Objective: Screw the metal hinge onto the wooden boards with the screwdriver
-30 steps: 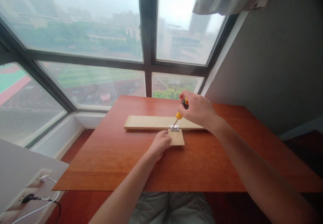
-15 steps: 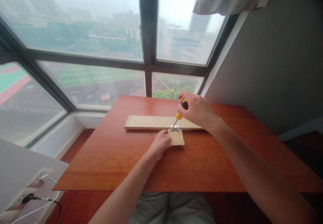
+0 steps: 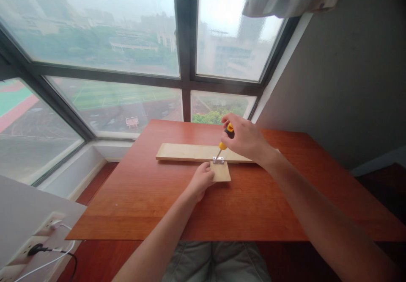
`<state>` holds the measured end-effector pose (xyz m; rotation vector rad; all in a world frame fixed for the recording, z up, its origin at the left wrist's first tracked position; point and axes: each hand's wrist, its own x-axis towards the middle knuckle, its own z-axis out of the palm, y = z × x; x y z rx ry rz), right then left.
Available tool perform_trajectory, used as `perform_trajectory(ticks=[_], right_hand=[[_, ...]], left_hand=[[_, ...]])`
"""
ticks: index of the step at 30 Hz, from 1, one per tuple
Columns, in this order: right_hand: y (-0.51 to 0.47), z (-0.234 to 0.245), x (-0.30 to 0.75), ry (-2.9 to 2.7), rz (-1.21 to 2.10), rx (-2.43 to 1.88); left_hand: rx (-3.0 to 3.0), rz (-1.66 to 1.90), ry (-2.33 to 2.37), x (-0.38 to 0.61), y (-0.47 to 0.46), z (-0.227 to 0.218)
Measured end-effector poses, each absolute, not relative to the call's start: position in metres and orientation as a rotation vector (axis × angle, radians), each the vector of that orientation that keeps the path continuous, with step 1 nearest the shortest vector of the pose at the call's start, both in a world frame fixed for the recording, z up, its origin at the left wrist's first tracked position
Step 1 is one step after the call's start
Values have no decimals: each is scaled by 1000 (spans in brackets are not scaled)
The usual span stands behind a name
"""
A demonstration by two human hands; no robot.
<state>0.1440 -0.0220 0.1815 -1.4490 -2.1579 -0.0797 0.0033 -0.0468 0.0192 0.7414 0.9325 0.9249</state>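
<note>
A long pale wooden board (image 3: pixel 187 152) lies across the red-brown table (image 3: pixel 152 201). A small square wooden piece (image 3: pixel 221 172) butts against its near edge, with a small metal bracket (image 3: pixel 218 160) at the joint. My right hand (image 3: pixel 245 139) is closed around the yellow and black handle of a screwdriver (image 3: pixel 224 140), whose tip rests on the bracket. My left hand (image 3: pixel 201 180) is curled, pressing against the left edge of the small piece.
Large windows stand right behind the table's far edge. A grey wall runs along the right. At the lower left a white power strip (image 3: pixel 38 241) with a black plug and white cable sits on a grey surface. My lap shows under the table's near edge.
My right hand has shifted slightly left and away on the screwdriver handle, as if turning it. The left hand and the wooden pieces stay put.
</note>
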Motion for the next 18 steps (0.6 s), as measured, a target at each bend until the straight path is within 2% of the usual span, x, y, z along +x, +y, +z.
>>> perform_trajectory(ticks=[3, 7, 13, 18], right_hand=[[-22, 182, 143, -2170, -86, -1421], [-23, 185, 142, -2155, -197, -1608], [-24, 185, 144, -2207, -68, -1454], [-24, 185, 143, -2149, -166, -1570]], left_hand=[[746, 924, 942, 3, -47, 19], [752, 916, 943, 3, -47, 21], [764, 915, 943, 4, -48, 23], [770, 929, 943, 4, -48, 23]])
